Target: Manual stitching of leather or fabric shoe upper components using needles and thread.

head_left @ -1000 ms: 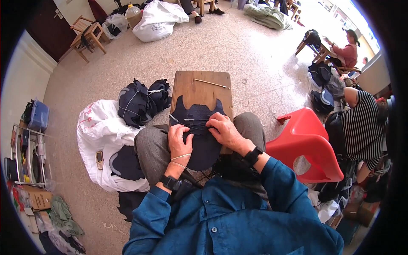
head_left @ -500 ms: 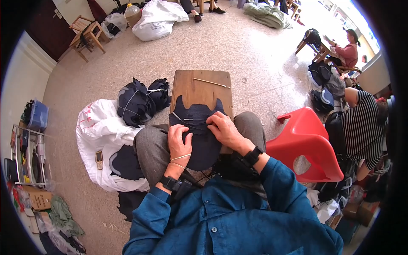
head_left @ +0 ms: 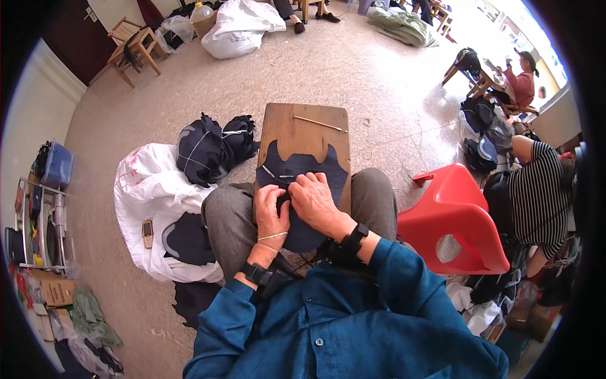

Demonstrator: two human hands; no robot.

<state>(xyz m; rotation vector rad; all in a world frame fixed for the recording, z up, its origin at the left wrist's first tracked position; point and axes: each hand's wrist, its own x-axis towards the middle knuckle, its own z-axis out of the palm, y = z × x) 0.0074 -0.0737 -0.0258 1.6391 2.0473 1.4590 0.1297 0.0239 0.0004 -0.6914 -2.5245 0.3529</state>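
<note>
A dark navy fabric piece (head_left: 320, 169) with two horn-like points lies over a wooden stool (head_left: 303, 134) between my knees. Two short, pale, narrow marks or strips show on its upper part. My left hand (head_left: 271, 215) has its fingers bent and closed on the cloth's left side. Close beside it, my right hand (head_left: 317, 203) is closed in a pinch over the middle of the piece. What the right fingertips hold is hidden or too small to name. A thin light stick (head_left: 320, 123) rests on the bare wood beyond the cloth.
Tied bundles of dark cut cloth (head_left: 205, 151) sit left of the stool. A white sack (head_left: 142, 183) lies there, with a phone (head_left: 147, 235) on it. A red plastic chair (head_left: 451, 215) stands close on my right, and a person in stripes (head_left: 536, 196) is beyond it.
My right hand has moved left and slightly nearer to me, from the cloth's right side to beside my left hand. Its fingers are now bunched together. The left hand remains on the cloth.
</note>
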